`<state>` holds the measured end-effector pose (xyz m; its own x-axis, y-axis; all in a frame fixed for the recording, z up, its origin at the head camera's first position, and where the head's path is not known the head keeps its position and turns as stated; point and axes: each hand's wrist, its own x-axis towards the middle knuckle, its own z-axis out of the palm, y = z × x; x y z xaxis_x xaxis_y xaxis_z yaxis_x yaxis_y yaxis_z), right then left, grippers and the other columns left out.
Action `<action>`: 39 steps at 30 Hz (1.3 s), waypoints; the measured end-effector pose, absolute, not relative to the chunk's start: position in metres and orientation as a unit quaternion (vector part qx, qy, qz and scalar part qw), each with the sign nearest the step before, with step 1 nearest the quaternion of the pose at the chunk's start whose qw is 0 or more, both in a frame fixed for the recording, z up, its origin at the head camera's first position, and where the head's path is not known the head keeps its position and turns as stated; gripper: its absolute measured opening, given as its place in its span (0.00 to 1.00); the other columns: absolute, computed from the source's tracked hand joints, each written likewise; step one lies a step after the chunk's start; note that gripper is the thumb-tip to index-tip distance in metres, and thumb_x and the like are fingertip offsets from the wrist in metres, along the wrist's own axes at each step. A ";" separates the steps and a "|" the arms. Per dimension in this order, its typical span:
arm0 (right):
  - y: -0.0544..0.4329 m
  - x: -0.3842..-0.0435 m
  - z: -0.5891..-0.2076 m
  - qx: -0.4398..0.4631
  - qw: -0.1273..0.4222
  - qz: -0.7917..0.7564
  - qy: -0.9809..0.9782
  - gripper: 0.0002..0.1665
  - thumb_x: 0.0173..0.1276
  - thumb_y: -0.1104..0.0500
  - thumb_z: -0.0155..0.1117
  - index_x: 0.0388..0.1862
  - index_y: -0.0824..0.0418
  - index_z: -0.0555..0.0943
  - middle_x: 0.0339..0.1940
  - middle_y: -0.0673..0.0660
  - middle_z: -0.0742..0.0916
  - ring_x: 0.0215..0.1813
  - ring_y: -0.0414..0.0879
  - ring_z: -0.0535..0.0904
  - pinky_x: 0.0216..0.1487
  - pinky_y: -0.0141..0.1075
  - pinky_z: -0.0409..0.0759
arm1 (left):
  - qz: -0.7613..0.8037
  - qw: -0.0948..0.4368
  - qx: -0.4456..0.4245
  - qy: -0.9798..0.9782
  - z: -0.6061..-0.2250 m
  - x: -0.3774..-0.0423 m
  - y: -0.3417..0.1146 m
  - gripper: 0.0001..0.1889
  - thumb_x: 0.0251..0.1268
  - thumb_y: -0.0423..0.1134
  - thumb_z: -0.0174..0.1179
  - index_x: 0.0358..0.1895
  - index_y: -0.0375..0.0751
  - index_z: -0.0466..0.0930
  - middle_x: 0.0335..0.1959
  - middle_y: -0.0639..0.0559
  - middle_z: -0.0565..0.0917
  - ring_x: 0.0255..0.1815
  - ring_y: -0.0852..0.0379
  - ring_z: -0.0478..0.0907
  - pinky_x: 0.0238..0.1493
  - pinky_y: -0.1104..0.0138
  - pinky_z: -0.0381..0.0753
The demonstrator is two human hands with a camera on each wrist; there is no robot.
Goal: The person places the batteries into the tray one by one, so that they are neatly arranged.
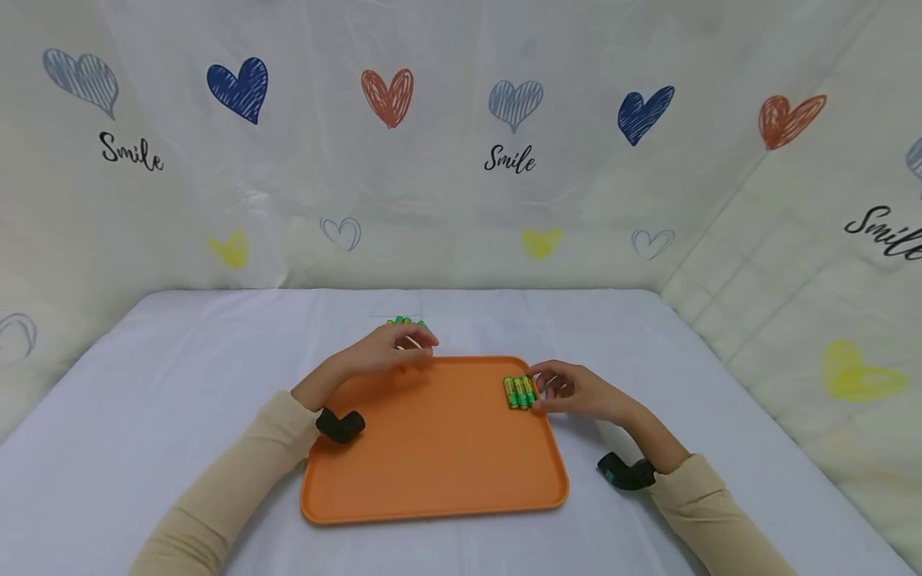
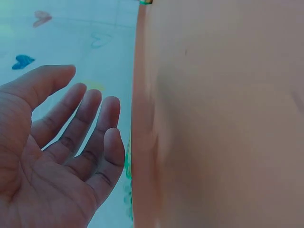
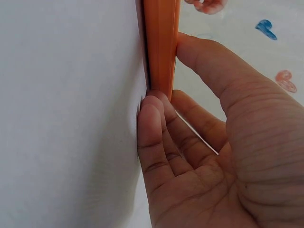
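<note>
At tray's (image 1: 432, 448) right edge, my right hand (image 1: 576, 392) pinches the rim, thumb touching the row of green batteries (image 1: 520, 392); their long axes run front-to-back. Left hand (image 1: 385, 350) hovers relaxed, holding nothing, at the far rim, more batteries (image 1: 406, 322) just beyond its fingertips.

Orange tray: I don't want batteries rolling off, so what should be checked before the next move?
1. left hand free: ok, open, holds nothing.
2. right hand on orange tray rim: ok, thumb and fingers either side.
3. batteries on tray lying together: ok, by the right rim.
4. batteries behind tray all counted: cannot tell, partly hidden.
5. Tray flat on table: ok.
</note>
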<state>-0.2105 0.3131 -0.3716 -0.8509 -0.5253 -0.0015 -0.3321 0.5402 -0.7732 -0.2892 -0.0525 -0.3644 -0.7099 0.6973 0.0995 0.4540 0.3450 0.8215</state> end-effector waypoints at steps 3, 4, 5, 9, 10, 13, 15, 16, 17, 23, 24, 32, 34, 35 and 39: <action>0.313 -0.210 -0.371 -0.246 0.117 -0.412 0.870 0.29 0.62 0.60 0.72 0.61 0.66 0.74 0.41 0.60 0.80 0.37 0.41 0.75 0.38 0.30 0.75 | 0.451 0.123 0.357 0.809 -0.362 -0.291 -0.061 0.17 0.70 0.40 0.60 0.57 0.35 0.78 0.53 0.43 0.81 0.49 0.51 0.80 0.53 0.59 0.76; 0.313 -0.210 -0.371 -0.246 0.116 -0.412 0.870 0.29 0.62 0.60 0.72 0.61 0.66 0.74 0.41 0.60 0.80 0.37 0.41 0.75 0.38 0.30 0.75 | 0.452 0.121 0.354 0.810 -0.361 -0.291 -0.063 0.17 0.70 0.40 0.60 0.57 0.34 0.78 0.52 0.43 0.81 0.48 0.51 0.80 0.53 0.59 0.76; 0.313 -0.210 -0.371 -0.247 0.114 -0.411 0.870 0.29 0.62 0.60 0.72 0.61 0.66 0.74 0.40 0.60 0.80 0.37 0.42 0.75 0.38 0.30 0.75 | 0.453 0.120 0.348 0.812 -0.361 -0.292 -0.066 0.18 0.70 0.40 0.60 0.57 0.34 0.78 0.52 0.43 0.81 0.48 0.50 0.80 0.51 0.60 0.77; 0.314 -0.209 -0.371 -0.252 0.110 -0.411 0.869 0.29 0.62 0.59 0.72 0.61 0.67 0.74 0.40 0.61 0.80 0.37 0.42 0.75 0.38 0.30 0.75 | 0.452 0.118 0.319 0.825 -0.361 -0.295 -0.078 0.18 0.69 0.40 0.60 0.57 0.34 0.78 0.50 0.45 0.82 0.47 0.49 0.81 0.49 0.60 0.78; 0.314 -0.209 -0.371 -0.254 0.109 -0.411 0.869 0.29 0.63 0.59 0.71 0.61 0.67 0.74 0.40 0.61 0.80 0.37 0.42 0.75 0.38 0.30 0.75 | 0.449 0.114 0.317 0.828 -0.362 -0.296 -0.081 0.18 0.69 0.40 0.60 0.57 0.34 0.78 0.50 0.45 0.82 0.47 0.49 0.81 0.51 0.59 0.78; 0.315 -0.209 -0.371 -0.255 0.108 -0.411 0.868 0.29 0.63 0.60 0.71 0.61 0.68 0.74 0.40 0.61 0.80 0.37 0.42 0.75 0.37 0.30 0.75 | 0.444 0.102 0.312 0.834 -0.363 -0.299 -0.088 0.18 0.68 0.40 0.62 0.57 0.33 0.78 0.50 0.43 0.82 0.48 0.49 0.81 0.55 0.56 0.77; 0.315 -0.209 -0.371 -0.254 0.109 -0.410 0.869 0.29 0.63 0.60 0.71 0.61 0.68 0.74 0.40 0.61 0.80 0.37 0.42 0.75 0.37 0.30 0.75 | 0.444 0.097 0.311 0.835 -0.365 -0.301 -0.092 0.19 0.68 0.39 0.62 0.57 0.32 0.78 0.51 0.41 0.82 0.49 0.48 0.80 0.57 0.54 0.76; 0.315 -0.208 -0.371 -0.253 0.110 -0.410 0.869 0.29 0.63 0.60 0.71 0.61 0.68 0.74 0.40 0.61 0.80 0.37 0.42 0.75 0.37 0.30 0.74 | 0.444 0.094 0.312 0.835 -0.366 -0.302 -0.094 0.19 0.67 0.39 0.62 0.56 0.32 0.78 0.52 0.40 0.82 0.49 0.47 0.80 0.57 0.54 0.77; 0.315 -0.208 -0.371 -0.253 0.110 -0.411 0.869 0.29 0.63 0.60 0.71 0.61 0.68 0.74 0.40 0.61 0.80 0.37 0.43 0.75 0.37 0.30 0.74 | 0.445 0.092 0.311 0.835 -0.367 -0.303 -0.096 0.19 0.67 0.38 0.63 0.56 0.32 0.78 0.52 0.39 0.81 0.49 0.46 0.80 0.56 0.53 0.77; 0.315 -0.209 -0.371 -0.251 0.114 -0.410 0.870 0.29 0.63 0.60 0.71 0.61 0.68 0.74 0.40 0.61 0.80 0.37 0.43 0.74 0.36 0.30 0.74 | 0.441 0.083 0.301 0.841 -0.366 -0.306 -0.104 0.19 0.64 0.35 0.65 0.56 0.32 0.78 0.54 0.38 0.81 0.51 0.44 0.79 0.54 0.54 0.79; 0.315 -0.209 -0.371 -0.251 0.114 -0.409 0.870 0.29 0.63 0.59 0.71 0.61 0.67 0.74 0.40 0.61 0.80 0.37 0.43 0.74 0.37 0.30 0.74 | 0.438 0.082 0.297 0.844 -0.366 -0.306 -0.105 0.19 0.63 0.34 0.66 0.56 0.32 0.78 0.54 0.39 0.81 0.51 0.44 0.78 0.54 0.54 0.78; 0.315 -0.209 -0.372 -0.256 0.113 -0.412 0.867 0.29 0.63 0.60 0.71 0.60 0.68 0.74 0.40 0.61 0.80 0.37 0.43 0.74 0.36 0.30 0.74 | 0.415 0.068 0.280 0.863 -0.372 -0.311 -0.109 0.21 0.58 0.30 0.68 0.57 0.34 0.78 0.58 0.40 0.79 0.53 0.43 0.75 0.53 0.54 0.74; 0.315 -0.208 -0.371 -0.253 0.114 -0.411 0.868 0.28 0.63 0.60 0.71 0.60 0.68 0.74 0.40 0.61 0.80 0.37 0.44 0.74 0.37 0.29 0.74 | 0.412 0.067 0.280 0.864 -0.373 -0.311 -0.110 0.22 0.59 0.30 0.67 0.57 0.34 0.77 0.59 0.38 0.77 0.54 0.42 0.75 0.54 0.53 0.74; 0.315 -0.208 -0.371 -0.252 0.114 -0.409 0.870 0.28 0.64 0.60 0.71 0.60 0.67 0.74 0.40 0.61 0.80 0.37 0.44 0.74 0.37 0.29 0.74 | 0.411 0.069 0.275 0.866 -0.374 -0.311 -0.111 0.22 0.59 0.30 0.67 0.58 0.34 0.76 0.59 0.38 0.76 0.55 0.42 0.74 0.55 0.52 0.74; 0.315 -0.208 -0.371 -0.251 0.113 -0.406 0.871 0.29 0.64 0.59 0.70 0.61 0.67 0.74 0.40 0.60 0.79 0.38 0.44 0.74 0.37 0.29 0.74 | 0.403 0.086 0.259 0.874 -0.374 -0.310 -0.112 0.25 0.61 0.32 0.66 0.62 0.32 0.72 0.60 0.35 0.73 0.56 0.40 0.74 0.58 0.50 0.75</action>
